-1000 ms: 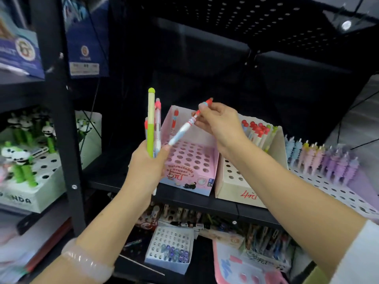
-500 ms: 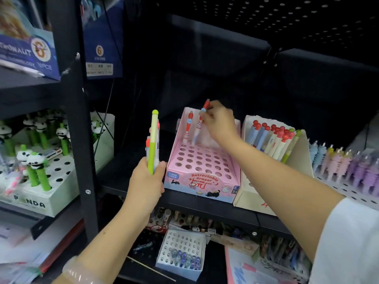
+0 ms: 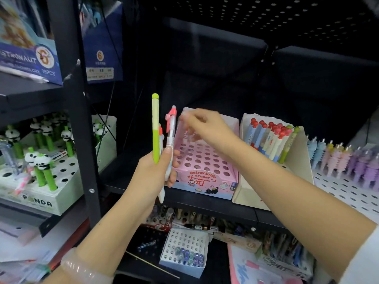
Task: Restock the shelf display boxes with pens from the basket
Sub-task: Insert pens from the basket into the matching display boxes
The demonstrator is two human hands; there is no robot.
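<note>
Currently: left hand grips light, stiff, slick pens, best pinched mid-barrel; right hand blurred, grip unreadable, over pink box.

Black metal shelving with a perforated back panel stands in dim light.

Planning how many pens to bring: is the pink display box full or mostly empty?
Mostly empty. The pink display box shows rows of open holes; any pens at its back row are blurred behind the right hand.
</note>
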